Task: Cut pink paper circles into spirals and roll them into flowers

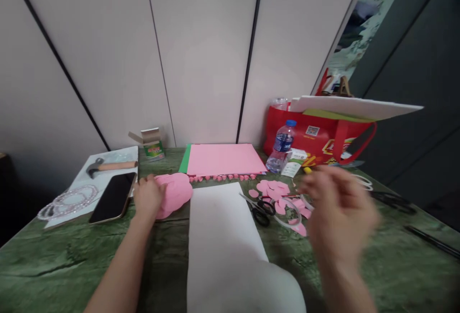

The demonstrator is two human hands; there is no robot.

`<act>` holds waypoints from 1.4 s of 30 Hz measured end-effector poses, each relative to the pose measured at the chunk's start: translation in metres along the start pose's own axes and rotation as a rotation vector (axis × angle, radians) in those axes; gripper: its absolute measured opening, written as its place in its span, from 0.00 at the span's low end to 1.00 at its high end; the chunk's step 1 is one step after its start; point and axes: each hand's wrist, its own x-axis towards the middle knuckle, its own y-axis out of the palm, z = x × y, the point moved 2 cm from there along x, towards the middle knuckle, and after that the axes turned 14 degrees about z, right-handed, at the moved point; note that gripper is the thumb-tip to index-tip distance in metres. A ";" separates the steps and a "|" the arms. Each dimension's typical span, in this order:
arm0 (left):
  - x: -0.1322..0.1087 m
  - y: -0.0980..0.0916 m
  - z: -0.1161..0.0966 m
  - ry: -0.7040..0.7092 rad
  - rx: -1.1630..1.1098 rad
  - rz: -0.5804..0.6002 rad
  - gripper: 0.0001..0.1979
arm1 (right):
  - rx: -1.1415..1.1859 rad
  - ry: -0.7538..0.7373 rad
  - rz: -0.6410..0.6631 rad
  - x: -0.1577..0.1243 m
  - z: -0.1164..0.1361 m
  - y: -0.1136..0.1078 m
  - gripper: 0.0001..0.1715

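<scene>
My left hand (148, 195) is at the left edge of a rounded pink paper cutout (177, 195), its thumb against the paper and its fingers curled. Raised over the right side of the table, my right hand (339, 214) is smeared by motion, and whether anything is in its fingers is unclear. A small yellow thing (307, 170) shows just beyond its fingertips. Pink paper pieces (273, 189) lie to its left, with black-handled scissors (261, 211) and a clear ring (292, 222) among them. Between my hands a long white sheet (219, 226) curls up at its near end.
A hammer (113, 165), phone (114, 197) and beaded strands (72, 200) are at left. Pink sheets (226, 158) and a small green box (153, 147) stand behind. A water bottle (282, 147), white carton (293, 162) and red bag (319, 135) are back right; a black pen (433, 241) lies at right.
</scene>
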 end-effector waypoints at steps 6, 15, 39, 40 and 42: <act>0.010 0.013 0.000 0.000 -0.063 0.071 0.22 | -0.499 0.132 0.618 0.007 -0.080 0.043 0.09; 0.018 0.017 0.009 -0.046 -0.237 0.163 0.23 | -1.176 0.361 0.952 -0.011 -0.091 0.048 0.17; 0.017 0.020 0.000 0.119 -0.204 0.135 0.22 | -1.031 0.357 0.831 -0.020 -0.077 0.044 0.16; 0.017 0.020 -0.001 0.128 -0.201 0.133 0.22 | -0.969 0.360 0.879 -0.026 -0.075 0.050 0.19; 0.016 0.020 -0.001 0.136 -0.205 0.125 0.21 | -0.950 0.400 0.920 -0.035 -0.071 0.057 0.29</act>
